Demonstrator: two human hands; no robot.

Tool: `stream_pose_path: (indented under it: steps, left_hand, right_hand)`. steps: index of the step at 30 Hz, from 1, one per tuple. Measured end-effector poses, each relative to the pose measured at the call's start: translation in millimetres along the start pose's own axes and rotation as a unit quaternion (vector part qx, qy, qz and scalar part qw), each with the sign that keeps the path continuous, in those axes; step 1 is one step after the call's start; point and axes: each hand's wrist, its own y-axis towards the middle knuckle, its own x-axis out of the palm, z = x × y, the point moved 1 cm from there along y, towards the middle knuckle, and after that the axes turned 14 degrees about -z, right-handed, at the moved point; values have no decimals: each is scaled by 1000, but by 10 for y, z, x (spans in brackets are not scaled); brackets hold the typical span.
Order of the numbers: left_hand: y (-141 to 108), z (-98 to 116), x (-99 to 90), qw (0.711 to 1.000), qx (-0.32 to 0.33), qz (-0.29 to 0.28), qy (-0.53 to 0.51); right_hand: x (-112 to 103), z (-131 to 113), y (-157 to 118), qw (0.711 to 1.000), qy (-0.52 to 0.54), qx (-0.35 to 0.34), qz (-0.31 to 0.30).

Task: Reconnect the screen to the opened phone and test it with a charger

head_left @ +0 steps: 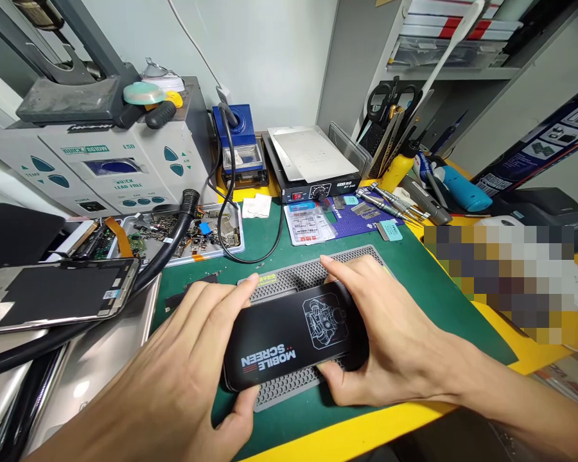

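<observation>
Between my two hands is a phone-shaped black screen panel (274, 333) printed with "MOBILE SCREEN" and a white line drawing. My left hand (192, 353) grips its left end, fingers along the far edge and thumb at the near edge. Around the right end, my right hand (380, 327) is closed in the same way. Beneath the panel lies a grey honeycomb-patterned pad (289, 388), partly covered, on a green mat (443, 308). Whether the panel touches the pad or is held just above it, I cannot tell.
A hot-air station (110, 167) with a thick black hose (168, 250) stands at the left. Behind are a flat heating plate (313, 154) and a tray of circuit boards (241, 237). Screwdrivers (390, 202) lie to the right. A phone display (62, 295) rests at left.
</observation>
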Motion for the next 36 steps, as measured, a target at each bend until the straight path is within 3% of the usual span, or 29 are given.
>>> stream_pose_path:
  steps: [11, 24, 26, 29, 32, 36]
  left_hand:
    - [42, -58, 10, 991, 18, -45, -128]
    - [64, -107, -101, 978, 20, -133, -162]
    - [71, -108, -114, 976, 18, -137, -167]
    - [83, -111, -148, 975, 15, -137, -174]
    - [85, -116, -207, 973, 20, -135, -184]
    - [78, -143, -287, 968, 42, -97, -226]
  right_hand:
    - [-133, 124, -48, 992, 61, 38, -107]
    - [-333, 199, -144, 970, 172, 72, -158]
    - [-346, 218, -156, 966, 206, 66, -142]
    - [-355, 258, -144, 951, 295, 52, -71]
    - [-339, 309, -99, 919, 390, 48, 3]
    - [-273, 385, -53, 878, 474, 51, 52]
